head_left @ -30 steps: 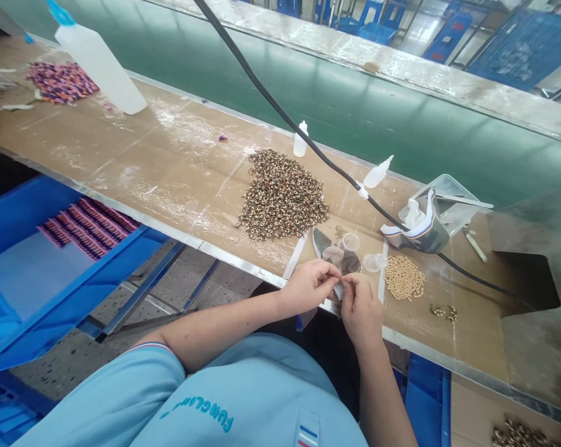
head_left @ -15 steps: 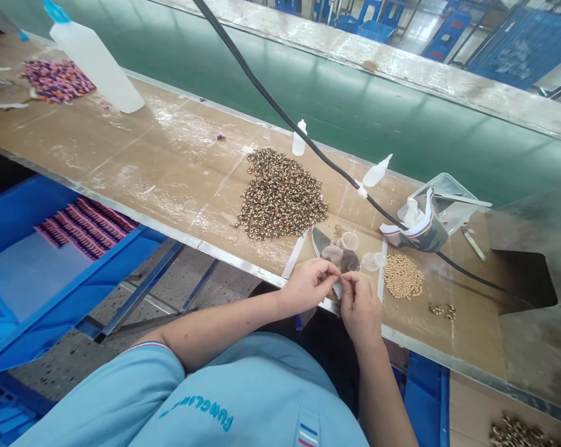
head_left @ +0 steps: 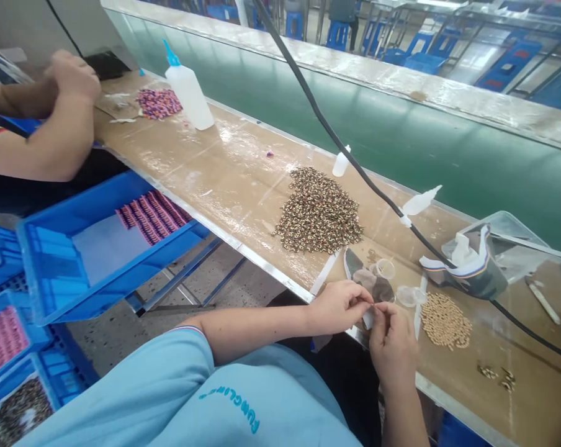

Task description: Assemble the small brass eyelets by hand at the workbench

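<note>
My left hand (head_left: 340, 307) and my right hand (head_left: 393, 338) meet at the table's front edge, fingertips pinched close together. Whatever sits between the fingers is too small to make out. Just beyond them lies a camouflage-patterned cloth (head_left: 380, 288) with a clear round lid (head_left: 385, 269) beside it. Left of the cloth spreads a large pile of small dark-and-gold pieces (head_left: 318, 214). To the right of my right hand is a heap of small tan beads (head_left: 445, 320), with another clear round lid (head_left: 406, 296) next to it.
A black cable (head_left: 322, 118) hangs across the table. Small white bottles (head_left: 341, 162) and a big bottle (head_left: 190, 96) stand along the back. Blue trays (head_left: 113, 273) sit at lower left. A co-worker's arms (head_left: 71, 118) are at far left. A cutter (head_left: 543, 301) lies right.
The view has swung left, so the table's contents appear further right and a co-worker's arms have come into sight. Both my hands stay pinched together at the edge.
</note>
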